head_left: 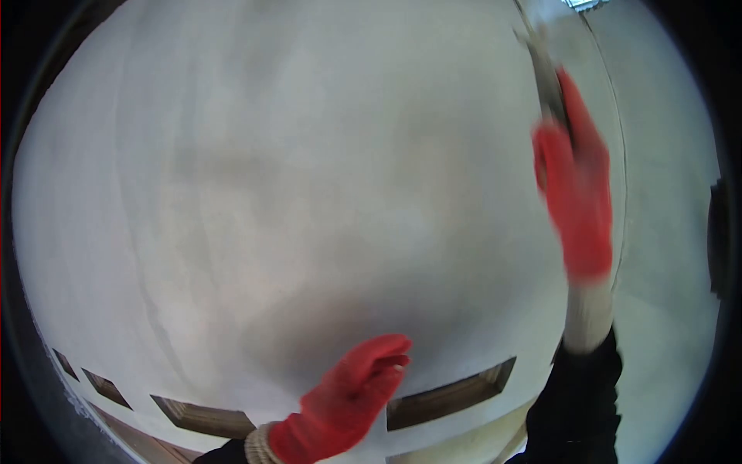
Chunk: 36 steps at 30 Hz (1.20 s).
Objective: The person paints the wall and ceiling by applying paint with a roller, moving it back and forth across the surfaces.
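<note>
In a red glove, my right hand (578,185) is raised at the upper right, its fingers wrapped round a long, flat grey tool (550,85). Motion blurs both, and the tool's exact kind does not show. Its far end points up near a thin line on the pale plastered surface (309,155). My left hand (344,402), also red-gloved with a knitted cuff, is at the bottom centre. Its fingers are loosely bent, with a gap between them, and I see no tool in it. A small pale spot shows near one fingertip.
Several dark rectangular recesses run along the bottom, including a larger recess (452,396) beside my left hand and another recess (202,417) farther left. A dark object (718,240) stands at the right edge. A bright opening (586,4) shows at the top right.
</note>
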Motion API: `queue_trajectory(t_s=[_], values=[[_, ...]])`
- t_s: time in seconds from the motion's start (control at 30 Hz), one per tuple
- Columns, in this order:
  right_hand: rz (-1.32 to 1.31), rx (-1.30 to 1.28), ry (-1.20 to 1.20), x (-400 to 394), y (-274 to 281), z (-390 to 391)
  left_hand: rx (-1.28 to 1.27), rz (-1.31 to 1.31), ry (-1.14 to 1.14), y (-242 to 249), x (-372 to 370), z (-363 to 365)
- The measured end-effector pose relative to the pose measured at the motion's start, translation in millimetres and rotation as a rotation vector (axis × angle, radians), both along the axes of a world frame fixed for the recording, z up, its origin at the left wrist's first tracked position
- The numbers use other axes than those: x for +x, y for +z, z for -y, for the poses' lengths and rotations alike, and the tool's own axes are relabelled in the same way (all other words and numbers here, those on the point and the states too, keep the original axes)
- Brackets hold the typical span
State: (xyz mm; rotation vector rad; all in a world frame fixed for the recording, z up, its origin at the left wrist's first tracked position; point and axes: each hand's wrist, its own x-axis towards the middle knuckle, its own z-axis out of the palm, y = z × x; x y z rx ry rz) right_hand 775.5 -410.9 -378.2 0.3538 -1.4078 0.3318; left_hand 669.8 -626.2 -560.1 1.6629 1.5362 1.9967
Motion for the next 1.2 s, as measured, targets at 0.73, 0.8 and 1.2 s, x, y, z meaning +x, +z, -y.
queue_trajectory(t_s=[0.73,0.8,1.2], values=[[1.041,-0.636,0.082,112.9,-480.8,100.9,-0.467,0.872,-0.622,-252.9,54.7,-76.2],[1.012,-0.663,0.052,107.3,-479.7,106.0,-0.471,0.897,-0.617,-260.5,47.2,-80.2],[0.881,-0.644,0.034,89.1,-498.0,104.8,-0.344,0.953,-0.568,-256.0,40.8,-86.1]])
